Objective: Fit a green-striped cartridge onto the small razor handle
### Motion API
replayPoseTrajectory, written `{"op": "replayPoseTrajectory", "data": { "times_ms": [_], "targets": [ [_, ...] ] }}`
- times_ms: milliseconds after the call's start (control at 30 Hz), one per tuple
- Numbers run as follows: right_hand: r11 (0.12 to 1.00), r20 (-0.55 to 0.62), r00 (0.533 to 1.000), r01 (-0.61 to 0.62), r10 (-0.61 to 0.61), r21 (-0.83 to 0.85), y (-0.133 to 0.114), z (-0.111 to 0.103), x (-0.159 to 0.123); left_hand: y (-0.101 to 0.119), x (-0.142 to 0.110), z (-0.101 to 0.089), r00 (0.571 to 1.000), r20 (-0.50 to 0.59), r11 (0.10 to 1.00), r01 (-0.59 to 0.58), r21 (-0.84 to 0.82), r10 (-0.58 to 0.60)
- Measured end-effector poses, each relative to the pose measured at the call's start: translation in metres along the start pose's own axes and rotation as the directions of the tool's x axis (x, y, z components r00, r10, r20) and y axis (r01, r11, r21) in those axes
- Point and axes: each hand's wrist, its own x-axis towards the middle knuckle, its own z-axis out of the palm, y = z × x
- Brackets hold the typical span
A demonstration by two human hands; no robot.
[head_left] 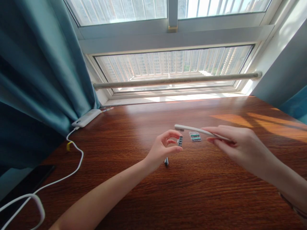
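My left hand point(165, 147) is closed around a razor point(179, 141), its grey head poking up by my fingertips and the handle's end showing below my palm. In my right hand point(233, 142), pinched shut, is a white toothbrush point(196, 130) held level, its bristle head pointing left just above the razor head. A small green and white blade cartridge pack point(195, 136) lies on the wooden table point(192, 191) between my hands.
A white power bank point(86, 118) lies at the table's back left by a teal curtain point(35, 80), its white cable point(74, 169) trailing toward the near left. A dark phone point(33, 180) rests at the left edge. A window with a rail runs behind.
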Motion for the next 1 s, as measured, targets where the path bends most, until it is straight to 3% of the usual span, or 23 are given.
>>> {"op": "replayPoseTrajectory", "data": {
  "times_ms": [100, 167, 267, 367, 633, 833, 1000],
  "targets": [
    [0.927, 0.250, 0.965, -0.159, 0.074, 0.340, -0.009, 0.009, 0.003, -0.001, -0.001, 0.002, 0.984, 0.112, 0.990, 0.139, 0.006, -0.139],
    [0.839, 0.351, 0.934, -0.243, 0.067, 0.486, -0.014, 0.016, 0.004, -0.001, -0.002, 0.004, 0.954, 0.213, 0.976, 0.216, 0.007, -0.212],
    [0.708, 0.440, 0.898, -0.325, 0.023, 0.626, -0.017, 0.026, 0.004, -0.001, -0.004, 0.006, 0.886, 0.350, 0.947, 0.320, 0.008, -0.303],
    [0.644, 0.454, 0.890, -0.326, -0.037, 0.692, -0.017, 0.034, 0.004, -0.002, -0.005, 0.008, 0.822, 0.459, 0.924, 0.383, -0.003, -0.338],
    [0.668, 0.409, 0.907, -0.240, -0.106, 0.704, -0.017, 0.041, 0.005, -0.009, -0.006, 0.005, 0.788, 0.484, 0.919, 0.378, 0.107, -0.381],
    [0.730, 0.410, 0.910, -0.241, -0.059, 0.639, -0.018, 0.037, 0.004, -0.014, -0.006, 0.007, 0.824, 0.473, 0.941, 0.337, 0.034, -0.312],
    [0.779, 0.352, 0.936, -0.229, 0.011, 0.584, -0.016, 0.038, 0.002, -0.016, -0.007, 0.006, 0.826, 0.431, 0.922, 0.386, 0.038, -0.363]
  ]
}}
